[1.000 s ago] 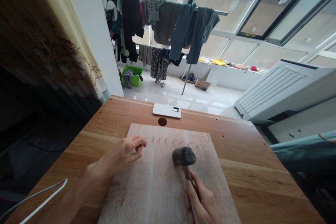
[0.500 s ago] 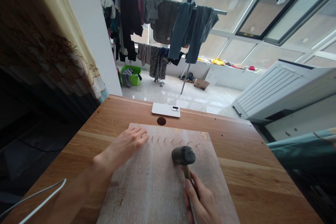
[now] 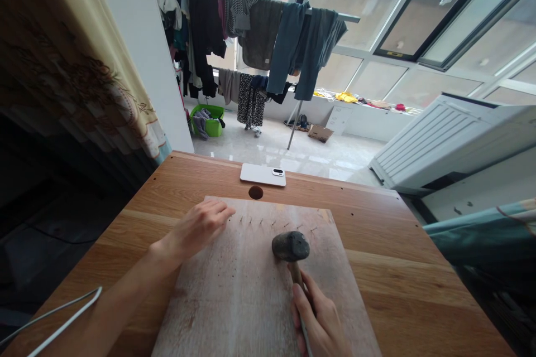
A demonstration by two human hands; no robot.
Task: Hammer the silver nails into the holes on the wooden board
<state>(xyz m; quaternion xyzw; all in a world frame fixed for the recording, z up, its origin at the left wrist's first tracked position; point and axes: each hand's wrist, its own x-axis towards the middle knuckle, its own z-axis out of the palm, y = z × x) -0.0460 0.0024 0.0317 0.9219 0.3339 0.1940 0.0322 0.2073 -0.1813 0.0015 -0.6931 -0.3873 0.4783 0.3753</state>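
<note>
A mallet with a dark, heavy head and a thin handle is in my right hand, fingers wrapped round the handle. Its head is over the middle of a worn wooden board, below a row of several nails that stick up near the board's far edge. My left hand is at the board's far left corner, beside the left end of the row. Its fingers are bent and pinched together; whatever they hold, if anything, is too small to make out.
The board lies on a wooden table. Behind it are a round hole and a white phone. A white cable is at the left. Beyond stand a clothes rack with laundry and a green basket.
The left hand's fingers have shifted slightly and drawn closer together at the board's corner. The mallet stays over the same part of the board. The whole view has moved slightly.
</note>
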